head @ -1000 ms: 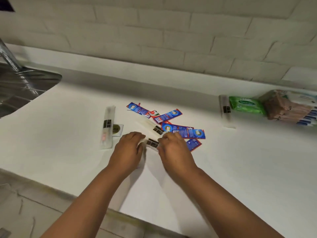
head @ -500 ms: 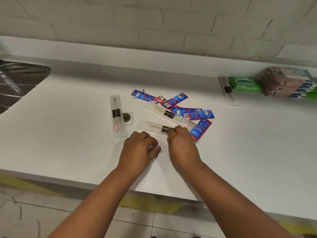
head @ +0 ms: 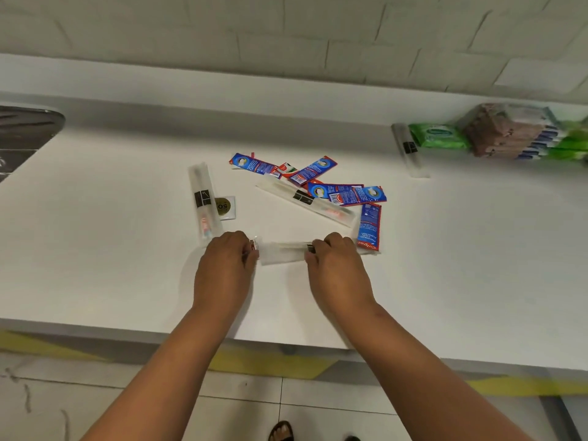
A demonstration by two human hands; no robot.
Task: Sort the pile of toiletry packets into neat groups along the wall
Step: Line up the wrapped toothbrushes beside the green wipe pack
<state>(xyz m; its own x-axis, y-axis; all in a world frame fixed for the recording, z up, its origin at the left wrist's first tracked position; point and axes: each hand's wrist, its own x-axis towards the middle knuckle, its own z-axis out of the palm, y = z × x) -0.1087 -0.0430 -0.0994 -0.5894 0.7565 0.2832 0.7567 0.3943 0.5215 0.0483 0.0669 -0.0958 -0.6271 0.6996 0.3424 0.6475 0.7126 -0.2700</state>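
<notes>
Head view, present moment. Left hand (head: 226,268) and right hand (head: 338,268) each pinch one end of a clear toothbrush sleeve (head: 283,252), which lies level on the white desk (head: 95,249) at roughly 6 o'clock of the pile (head: 315,189). Both sets of fingers are curled closed on the sleeve; neither hand is spread.

Change against the earlier frames: one second ago both hands crowded together at the near edge of the pile; half a second ago the right hand gripped the sleeve's black band while the sleeve lay angled among the blue sachets. It is now drawn clear of them and squared up between the two hands. Judged consequence: one item has been separated and is ready to carry to a group.

Remaining pile: blue toothpaste sachets and a second clear sleeve (head: 305,198), overlapping. At 9 o'clock of the pile lies a third sleeve (head: 203,202) touching a small gold-labelled sachet (head: 224,206).

Sorted groups sit against the wall (head: 286,36) at 2 o'clock: a lone sleeve (head: 409,149), green packs (head: 437,136), and a stack of brownish packets (head: 509,133). Likely destination for the held sleeve is beside that lone sleeve; most of the sorting appears undone.
</notes>
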